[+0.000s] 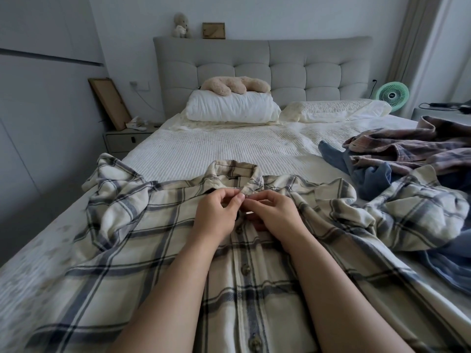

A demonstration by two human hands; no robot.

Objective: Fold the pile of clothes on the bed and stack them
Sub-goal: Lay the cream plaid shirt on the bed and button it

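A cream and blue plaid shirt [153, 240] lies spread face up on the bed [216, 151], collar toward the headboard and its button line running down the middle. My left hand [216, 215] and my right hand [275, 215] meet just below the collar. Both pinch the shirt's front edges at the top button. Several lower buttons look fastened. The shirt's right sleeve lies bunched over the other clothes. To the right sits a pile: a blue garment [369, 177] and a purple plaid shirt [413, 146].
Two pillows [229, 108] and a plush toy [234, 85] lie at the headboard. A nightstand [127, 141] with a leaning frame stands left of the bed. A green fan [392, 94] sits at the far right.
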